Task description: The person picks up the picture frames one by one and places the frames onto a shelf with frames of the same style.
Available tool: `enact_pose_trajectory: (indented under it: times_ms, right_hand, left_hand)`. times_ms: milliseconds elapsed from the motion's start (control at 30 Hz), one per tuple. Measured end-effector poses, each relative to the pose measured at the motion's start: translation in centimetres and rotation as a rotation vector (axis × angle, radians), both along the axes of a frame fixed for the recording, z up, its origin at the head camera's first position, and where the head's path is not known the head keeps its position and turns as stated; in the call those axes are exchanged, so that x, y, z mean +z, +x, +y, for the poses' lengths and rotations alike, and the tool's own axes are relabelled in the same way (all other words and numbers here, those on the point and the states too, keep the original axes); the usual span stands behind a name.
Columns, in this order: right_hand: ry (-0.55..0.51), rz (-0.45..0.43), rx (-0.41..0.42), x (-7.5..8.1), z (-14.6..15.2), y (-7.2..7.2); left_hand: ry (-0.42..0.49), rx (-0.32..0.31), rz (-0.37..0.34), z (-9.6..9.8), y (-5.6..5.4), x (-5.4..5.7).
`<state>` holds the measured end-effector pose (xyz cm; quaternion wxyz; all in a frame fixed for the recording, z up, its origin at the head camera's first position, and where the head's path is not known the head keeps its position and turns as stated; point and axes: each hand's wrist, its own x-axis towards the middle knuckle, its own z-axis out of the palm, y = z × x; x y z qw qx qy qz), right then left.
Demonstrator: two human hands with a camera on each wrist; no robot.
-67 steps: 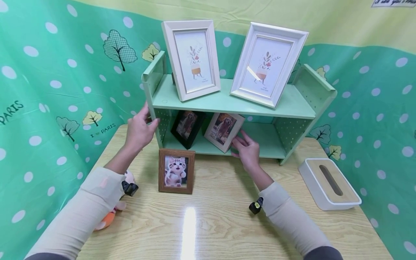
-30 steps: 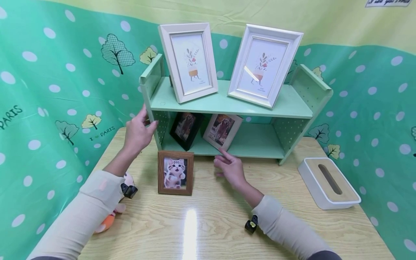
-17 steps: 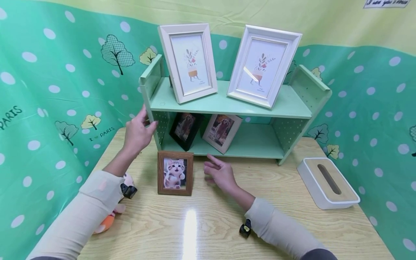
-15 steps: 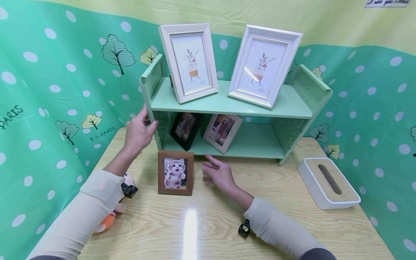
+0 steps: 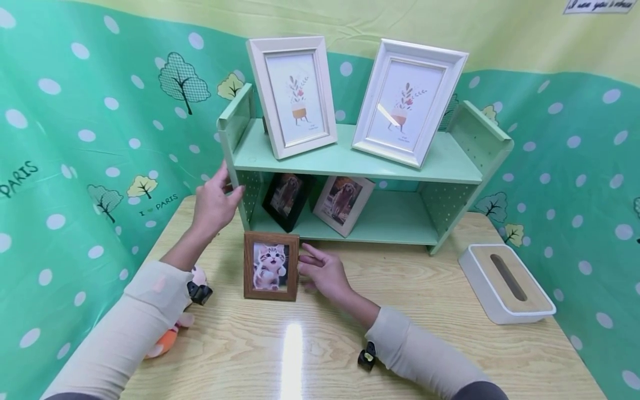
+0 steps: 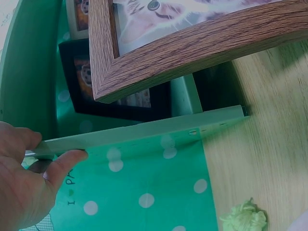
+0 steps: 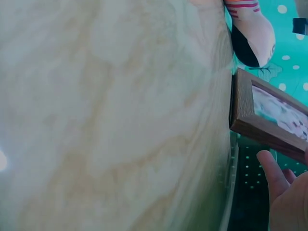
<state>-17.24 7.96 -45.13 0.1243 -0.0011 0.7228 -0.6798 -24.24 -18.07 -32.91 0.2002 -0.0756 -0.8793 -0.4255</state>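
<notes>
My left hand [image 5: 212,203] grips the left side panel of the green two-tier shelf [image 5: 350,158], thumb on one face and fingers on the other, as the left wrist view also shows. A brown wood photo frame [image 5: 271,266] with a kitten picture stands in front of the shelf's left end. At its right edge is my right hand [image 5: 327,272], fingertips spread and not closed round it; in the right wrist view a digit shows just below the frame [image 7: 269,132]. Inside the lower tier lean a black photo frame [image 5: 285,200] and a beige one [image 5: 344,204], both with dog pictures.
Two white photo frames [image 5: 297,100] with plant prints lean on the top tier. A white tissue box [image 5: 507,283] with a wooden lid sits at the table's right. A stuffed toy [image 5: 165,341] lies partly under the left forearm. A polka-dot curtain backs the table.
My right hand has let go of the beige frame, drawn back from the lower tier and moved left and down to the brown frame's right edge. My left hand has stayed on the shelf.
</notes>
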Motion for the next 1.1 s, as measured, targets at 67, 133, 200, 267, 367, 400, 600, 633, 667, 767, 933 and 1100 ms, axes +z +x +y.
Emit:
enact_pose_trajectory:
  times_ms: [67, 133, 200, 267, 367, 400, 600, 633, 667, 767, 933, 1100]
  right_hand:
    - [0.006, -0.003, 0.003, -0.1, -0.2, 0.1]
    - [0.011, -0.002, 0.006, -0.2, -0.5, 0.2]
    - [0.016, 0.008, 0.008, -0.2, -0.7, 0.3]
    - [0.013, 0.011, 0.009, -0.3, -0.9, 0.4]
    - [0.009, 0.006, 0.009, -0.5, -1.2, 0.5]
    - [0.008, 0.003, 0.008, -0.5, -1.2, 0.5]
    - [0.01, -0.019, -0.004, -0.7, -1.6, 0.6]
    - [0.013, -0.023, -0.006, -0.7, -1.6, 0.6]
    - [0.015, -0.027, -0.009, -0.7, -1.7, 0.7]
    - [0.016, -0.036, -0.013, -0.7, -1.7, 0.7]
    - [0.019, -0.036, -0.008, -0.5, -1.7, 0.7]
    - [0.01, -0.027, -0.002, -0.5, -1.6, 0.7]
  left_hand:
    - [0.003, -0.001, 0.003, 0.1, 0.0, 0.0]
    - [0.005, -0.002, 0.007, 0.1, 0.0, 0.0]
    - [0.005, -0.001, 0.01, 0.1, 0.0, 0.0]
    - [0.005, -0.002, 0.009, 0.1, 0.0, 0.0]
    - [0.006, -0.002, 0.005, 0.2, 0.0, 0.0]
    - [0.007, -0.002, 0.003, 0.2, 0.0, 0.0]
    - [0.011, 0.001, -0.001, 0.1, 0.0, 0.0]
    - [0.011, 0.001, -0.001, 0.1, 0.0, 0.0]
    - [0.012, 0.001, -0.001, 0.1, 0.0, 0.0]
    - [0.016, 0.003, -0.003, 0.1, 0.0, 0.0]
    - [0.015, 0.0, 0.003, 0.1, 0.1, 0.0]
    - [0.014, 0.001, 0.004, 0.2, 0.1, 0.1]
